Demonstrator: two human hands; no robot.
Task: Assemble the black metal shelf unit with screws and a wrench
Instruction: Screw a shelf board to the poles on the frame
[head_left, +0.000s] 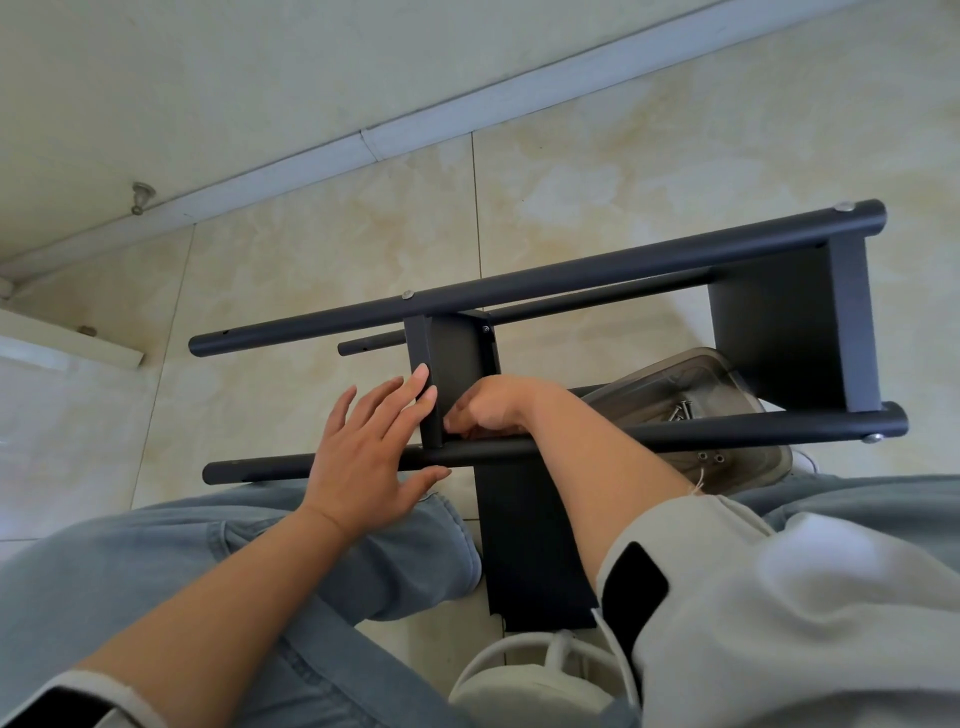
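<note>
The black metal shelf unit (571, 275) lies on its side on the tiled floor, its long tubes running left to right. My left hand (371, 447) is spread flat, fingertips touching the edge of the middle shelf panel (457, 358) and thumb along the near tube (260, 467). My right hand (488, 408) is curled just behind that panel where it meets the near tube; what its fingers pinch is hidden. Silver screw heads (408, 295) show on the far tube, and another (874, 438) at the near tube's right end.
A clear plastic container (691, 395) with several loose screws sits under the frame at the right. A loose black panel (530, 540) lies on the floor between my knees. A white fan (519, 675) stands at the bottom. The wall's skirting runs along the far side.
</note>
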